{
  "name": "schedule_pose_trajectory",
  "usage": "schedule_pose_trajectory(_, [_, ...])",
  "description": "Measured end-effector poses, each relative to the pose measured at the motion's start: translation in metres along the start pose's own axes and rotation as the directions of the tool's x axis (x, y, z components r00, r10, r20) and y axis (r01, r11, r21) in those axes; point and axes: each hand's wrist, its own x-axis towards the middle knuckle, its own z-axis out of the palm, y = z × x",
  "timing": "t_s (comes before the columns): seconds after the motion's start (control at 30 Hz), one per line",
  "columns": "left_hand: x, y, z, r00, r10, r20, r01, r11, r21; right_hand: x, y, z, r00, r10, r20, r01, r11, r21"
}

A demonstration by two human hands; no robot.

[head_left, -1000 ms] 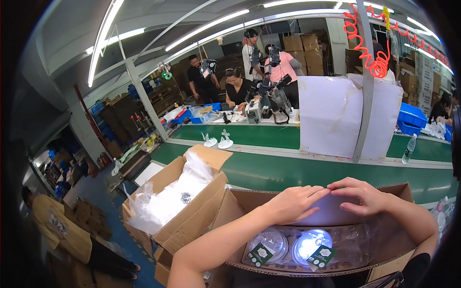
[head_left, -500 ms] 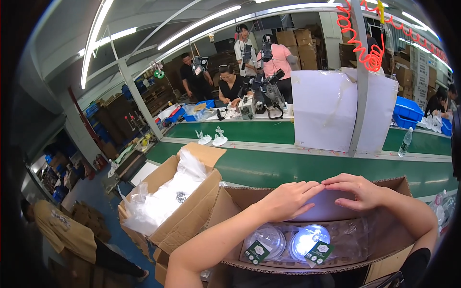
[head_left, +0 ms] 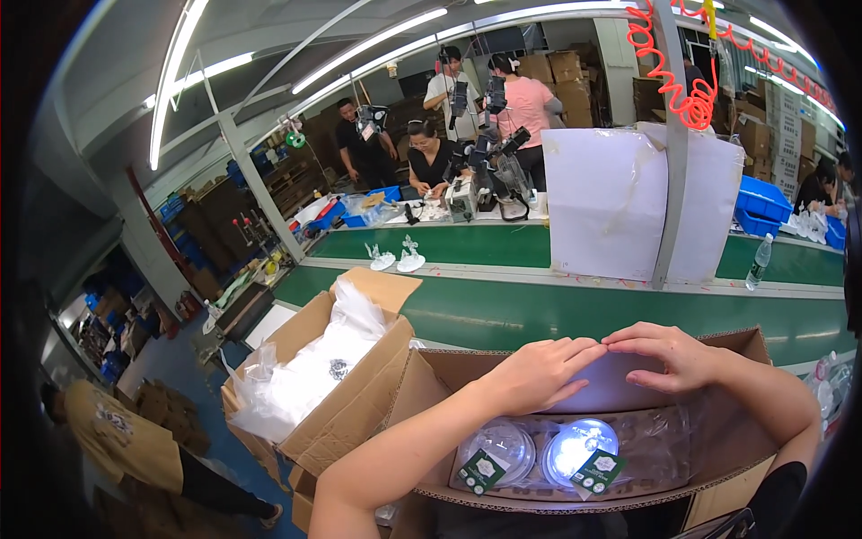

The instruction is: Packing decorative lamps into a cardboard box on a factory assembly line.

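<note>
My left hand (head_left: 544,370) and my right hand (head_left: 666,356) arch over the far side of a cardboard box (head_left: 422,382), fingertips meeting. Both have outstretched fingers, thumbs apart, and nothing visible held. A pale, smooth surface (head_left: 597,388) shows beneath them; whether they touch it I cannot tell. Inside the box, nearer me, sit two round clear lights. The right light (head_left: 567,449) glows bluish white; the left light (head_left: 512,446) is unlit. Each carries a green tag, the left tag (head_left: 481,472) and the right tag (head_left: 599,471). Clear plastic wrap (head_left: 655,445) lies beside the glowing one.
At left stands an open carton (head_left: 346,395) lined with white plastic bags (head_left: 310,373). Beyond runs a green conveyor belt (head_left: 485,310) with two small clear figurines (head_left: 410,256), a bottle (head_left: 759,262) and a metal post (head_left: 669,207). Co-workers stand and sit across the belt; another person (head_left: 126,445) is at lower left.
My hands hold nearly the same pose over the box. The person at lower left has shifted slightly, and the co-workers across the belt have changed posture a little.
</note>
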Motion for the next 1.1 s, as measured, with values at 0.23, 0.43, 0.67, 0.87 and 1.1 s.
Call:
schedule_pose_trajectory(0.23, [0.0004, 0.0005, -0.0007, 1.0, 0.004, -0.006, -0.004, 1.0, -0.008, 0.0003, -0.0008, -0.0013, 1.0, -0.014, 0.002, 0.014, 1.0, -0.005])
schedule_pose_trajectory(0.43, [0.0005, 0.0005, -0.0009, 1.0, 0.006, 0.001, -0.006, 1.0, -0.011, 0.0002, -0.0022, -0.002, 1.0, -0.013, 0.005, 0.013, 1.0, 0.008])
schedule_pose_trajectory(0.67, [-0.0002, 0.0005, 0.0006, 1.0, 0.004, 0.006, -0.004, 1.0, 0.009, 0.0001, -0.0032, -0.0018, 1.0, -0.012, 0.009, 0.012, 1.0, 0.021])
schedule_pose_trajectory(0.87, [-0.0005, -0.0007, 0.0011, 1.0, 0.002, 0.006, -0.002, 1.0, 0.004, 0.0012, -0.0019, -0.002, 1.0, -0.009, 0.01, 0.008, 1.0, 0.016])
schedule_pose_trajectory(1.1, [0.0009, -0.0001, -0.0004, 1.0, -0.001, 0.014, 0.001, 1.0, 0.013, 0.0012, -0.0025, -0.0037, 1.0, -0.015, 0.011, 0.014, 0.999, 0.034])
